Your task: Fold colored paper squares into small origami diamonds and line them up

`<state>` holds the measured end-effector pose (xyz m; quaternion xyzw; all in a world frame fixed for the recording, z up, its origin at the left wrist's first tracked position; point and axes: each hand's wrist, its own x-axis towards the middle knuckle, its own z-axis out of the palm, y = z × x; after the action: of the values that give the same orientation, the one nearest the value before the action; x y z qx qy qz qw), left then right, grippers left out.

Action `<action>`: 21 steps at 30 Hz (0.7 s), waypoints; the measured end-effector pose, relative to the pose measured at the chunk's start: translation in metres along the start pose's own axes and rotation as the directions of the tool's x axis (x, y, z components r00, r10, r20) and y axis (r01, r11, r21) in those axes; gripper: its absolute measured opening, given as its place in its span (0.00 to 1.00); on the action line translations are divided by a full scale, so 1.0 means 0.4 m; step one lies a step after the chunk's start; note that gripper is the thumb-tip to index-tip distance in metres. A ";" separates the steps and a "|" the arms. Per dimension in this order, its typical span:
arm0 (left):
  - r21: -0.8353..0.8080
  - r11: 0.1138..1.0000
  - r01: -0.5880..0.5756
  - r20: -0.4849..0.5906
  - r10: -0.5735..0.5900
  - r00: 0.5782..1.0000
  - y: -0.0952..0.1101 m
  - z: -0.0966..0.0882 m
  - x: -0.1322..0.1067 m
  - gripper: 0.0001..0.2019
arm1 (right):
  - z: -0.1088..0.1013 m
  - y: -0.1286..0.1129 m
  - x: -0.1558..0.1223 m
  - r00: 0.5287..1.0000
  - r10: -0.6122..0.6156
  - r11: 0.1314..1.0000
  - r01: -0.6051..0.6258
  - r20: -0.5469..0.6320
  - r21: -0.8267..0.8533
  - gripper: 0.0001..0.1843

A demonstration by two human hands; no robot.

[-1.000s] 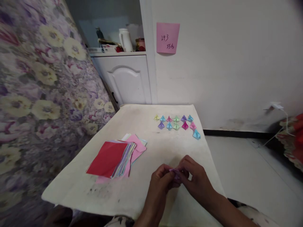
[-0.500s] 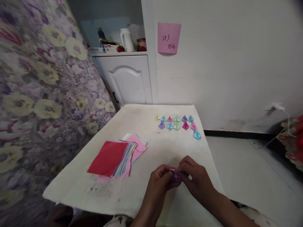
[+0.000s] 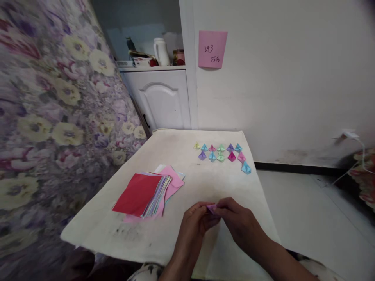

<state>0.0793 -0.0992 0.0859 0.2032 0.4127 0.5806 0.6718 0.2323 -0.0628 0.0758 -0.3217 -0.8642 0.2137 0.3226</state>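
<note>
Paper piece [image 3: 211, 208], small and purple, is held just above the counter [image 3: 175, 156] near its front edge, pinched in a narrow grip from both sides, with the left hand [image 3: 195, 223] at its left and the right hand [image 3: 238, 222] at its right, equally near.

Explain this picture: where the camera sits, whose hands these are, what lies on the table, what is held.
No machine here: a person works with two bare hands. The camera sits on that person's head, looking forward and down, so the arms enter from the bottom edge. The left hand and right hand together pinch a small purple folded paper over the white table. On it lie a stack of coloured paper squares, red on top, and rows of small folded paper shapes. A pink note hangs on the wall.
</note>
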 end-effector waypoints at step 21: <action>0.342 0.933 -0.111 -0.045 0.134 0.990 0.002 0.010 -0.002 0.09 | -0.008 0.012 0.030 0.821 0.520 0.515 -0.522 0.237 0.680 0.10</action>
<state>0.0818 -0.0988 0.0890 0.3214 0.5152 0.5483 0.5750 0.2293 -0.0504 0.0802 -0.4122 -0.5726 0.6211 0.3414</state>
